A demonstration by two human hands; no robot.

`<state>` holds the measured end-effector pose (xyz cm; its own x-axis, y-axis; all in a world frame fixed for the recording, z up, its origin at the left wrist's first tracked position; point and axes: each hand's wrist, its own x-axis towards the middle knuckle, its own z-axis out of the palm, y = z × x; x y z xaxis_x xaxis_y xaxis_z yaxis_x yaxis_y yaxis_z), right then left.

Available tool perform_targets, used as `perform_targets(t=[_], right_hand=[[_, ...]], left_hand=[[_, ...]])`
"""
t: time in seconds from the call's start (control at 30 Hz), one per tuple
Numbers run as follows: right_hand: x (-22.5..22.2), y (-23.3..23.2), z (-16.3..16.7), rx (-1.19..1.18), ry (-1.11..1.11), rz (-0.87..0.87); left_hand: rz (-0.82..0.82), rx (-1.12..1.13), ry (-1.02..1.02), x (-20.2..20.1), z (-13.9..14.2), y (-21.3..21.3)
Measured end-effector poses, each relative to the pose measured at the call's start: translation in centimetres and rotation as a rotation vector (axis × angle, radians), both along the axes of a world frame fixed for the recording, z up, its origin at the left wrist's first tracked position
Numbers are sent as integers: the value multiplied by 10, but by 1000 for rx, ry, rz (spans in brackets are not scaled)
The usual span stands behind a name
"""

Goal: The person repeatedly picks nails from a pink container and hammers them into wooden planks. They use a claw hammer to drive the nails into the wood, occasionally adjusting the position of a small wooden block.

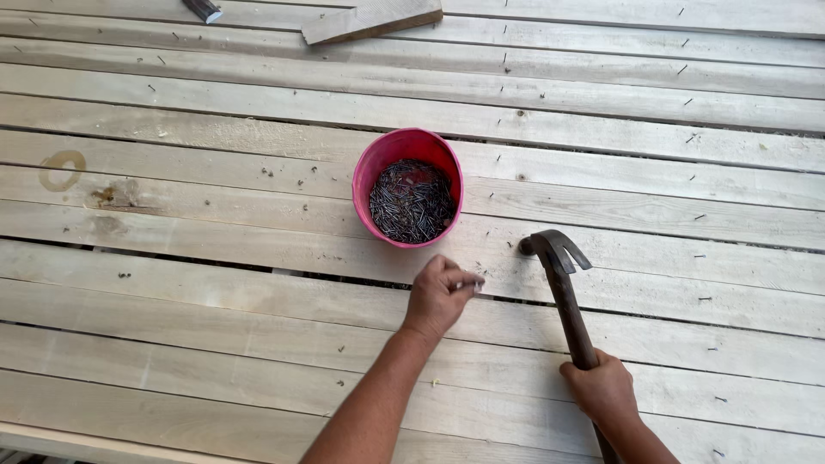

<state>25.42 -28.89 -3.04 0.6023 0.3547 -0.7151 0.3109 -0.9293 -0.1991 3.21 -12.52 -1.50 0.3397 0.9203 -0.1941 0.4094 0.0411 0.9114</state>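
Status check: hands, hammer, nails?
Left hand pinching a nail on the boards. Right hand gripping hammer. Red bucket of nails beside. Nothing obstructing.

The lower end of the hammer point(563, 292) handle is hidden inside the right hand point(604, 391), and that wrist runs off the bottom edge. The left hand point(438, 296) pinches something pale at its fingertips, too small to tell whether it is a nail. The dark tool point(203, 9) and wood offcut point(371, 19) are cut off by the top edge. The bucket point(407, 186) floor lies hidden beneath the nails point(412, 201).
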Motion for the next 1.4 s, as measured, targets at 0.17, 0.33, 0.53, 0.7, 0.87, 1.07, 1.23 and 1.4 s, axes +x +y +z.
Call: perform_targets(t=[0.17,0.33,0.53,0.7,0.87,1.07,1.23,1.4], right_hand=[[-6,1,23,71,114,-59],[-3,2,49,46,153,-29],[-7,-33,44,36,229,-58],[-18,-54,31,-88,175,-10],[-20,-64,19,-125,108,90],[-20,-86,5,-105,121,137],[-28,-93,15,10,173,113],[-41,-77,32,-185,75,258]], left_hand=[[101,-256,6,1,-35,-29],[199,-300,-94,8,-56,-39],[90,-105,138,13,-54,-43],[97,18,202,16,-46,-51],[27,130,303,18,-42,-55],[-44,139,398,20,-40,-55],[-44,158,409,19,-43,-53],[-32,211,453,19,-46,-51]])
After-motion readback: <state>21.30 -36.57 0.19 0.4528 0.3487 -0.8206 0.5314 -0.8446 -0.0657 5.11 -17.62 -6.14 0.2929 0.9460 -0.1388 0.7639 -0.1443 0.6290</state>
